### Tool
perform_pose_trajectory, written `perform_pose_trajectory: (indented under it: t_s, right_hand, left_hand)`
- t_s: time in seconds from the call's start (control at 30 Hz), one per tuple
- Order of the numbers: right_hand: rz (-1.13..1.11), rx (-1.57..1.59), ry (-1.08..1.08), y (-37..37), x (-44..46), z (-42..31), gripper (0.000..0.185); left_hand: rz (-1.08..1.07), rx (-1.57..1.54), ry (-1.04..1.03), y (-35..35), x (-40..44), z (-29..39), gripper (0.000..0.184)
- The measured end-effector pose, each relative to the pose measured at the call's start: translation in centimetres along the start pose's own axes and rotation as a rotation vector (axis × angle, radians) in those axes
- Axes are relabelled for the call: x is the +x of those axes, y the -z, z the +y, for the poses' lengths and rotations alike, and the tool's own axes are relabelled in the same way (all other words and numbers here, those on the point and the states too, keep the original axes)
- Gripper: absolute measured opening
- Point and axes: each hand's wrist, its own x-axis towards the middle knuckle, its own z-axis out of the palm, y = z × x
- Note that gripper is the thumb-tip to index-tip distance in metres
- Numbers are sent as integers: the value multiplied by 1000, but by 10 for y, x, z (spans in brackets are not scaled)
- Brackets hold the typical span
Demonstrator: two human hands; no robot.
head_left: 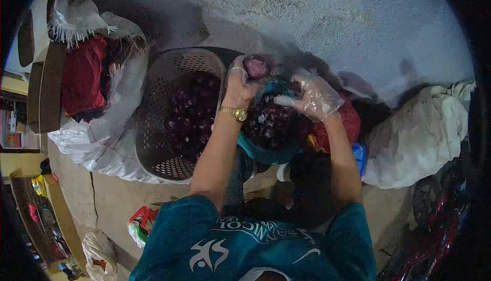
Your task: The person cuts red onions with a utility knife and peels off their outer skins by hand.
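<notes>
My left hand (240, 84), in a clear plastic glove with a gold watch at the wrist, is closed around a reddish-purple onion (255, 68). It is above the left rim of a teal tub (250, 148), which holds many dark purple onions (271, 120). To the right, over the same tub, my gloved right hand (316, 96) has its thumb and fingers apart. Blur and shadow hide whether anything small lies against those fingers. Beside my left forearm, a large perforated basket (156, 112) contains more dark purple onions (192, 112).
A white woven sack (115, 148) with red cloth (84, 79) stands at left. On the right are a red mesh bag (348, 122), a blue container (359, 157) and a pale full sack (422, 137). A rough wall (332, 20) rises behind the tub.
</notes>
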Motion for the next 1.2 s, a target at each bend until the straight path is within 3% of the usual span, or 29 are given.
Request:
perform_pose_trajectory:
  t_s: [0.03, 0.07, 0.13, 0.23, 0.37, 0.47, 0.57, 0.63, 0.67, 0.73, 0.87, 0.93, 1.03, 1.13, 1.2]
  right_hand:
    - [139, -5, 0, -5, 1, 2, 59]
    - [139, -5, -2, -10, 3, 5, 59]
    - [346, 347, 258, -21, 13, 10, 52]
    - [462, 447, 360, -32, 17, 7, 42]
    - [332, 394, 115, -24, 10, -2, 40]
    - [271, 293, 68, -23, 9, 2, 40]
    - [127, 132, 73, -20, 7, 2, 44]
    - [-98, 221, -33, -25, 10, 10, 50]
    - [-97, 220, -33, -29, 10, 15, 50]
    - [58, 179, 35, -38, 11, 21, 56]
    - [56, 90, 53, -26, 13, 11, 61]
    - [252, 42, 59, -21, 9, -1, 63]
    - [325, 141, 67, -20, 11, -5, 69]
    - [140, 165, -84, 5, 7, -28, 71]
    - [200, 139, -62, -2, 8, -22, 70]
  left_hand:
    - [15, 10, 15, -4, -4, 0, 33]
    - [15, 10, 17, -9, -8, -2, 33]
    - [103, 49, 6, -18, -13, -6, 33]
    - [107, 125, -31, -14, -8, -14, 34]
    - [236, 97, 5, -3, 7, -19, 36]
    - [93, -60, 80, 6, 10, -14, 34]
    - [117, -16, -32, 15, 9, -3, 32]
    - [-15, 345, -276, 49, 33, 7, 31]
    - [-16, 345, -276, 50, 34, 6, 31]
    - [96, -125, -128, 3, 1, 9, 33]
    - [45, -101, -84, 7, 6, 5, 27]
    - [-22, -112, -6, -3, -2, 3, 26]
    - [14, 17, -51, -11, -9, -7, 26]
    - [-19, 159, -126, 2, 4, -16, 24]
    - [-30, 191, -119, -10, -7, -22, 23]
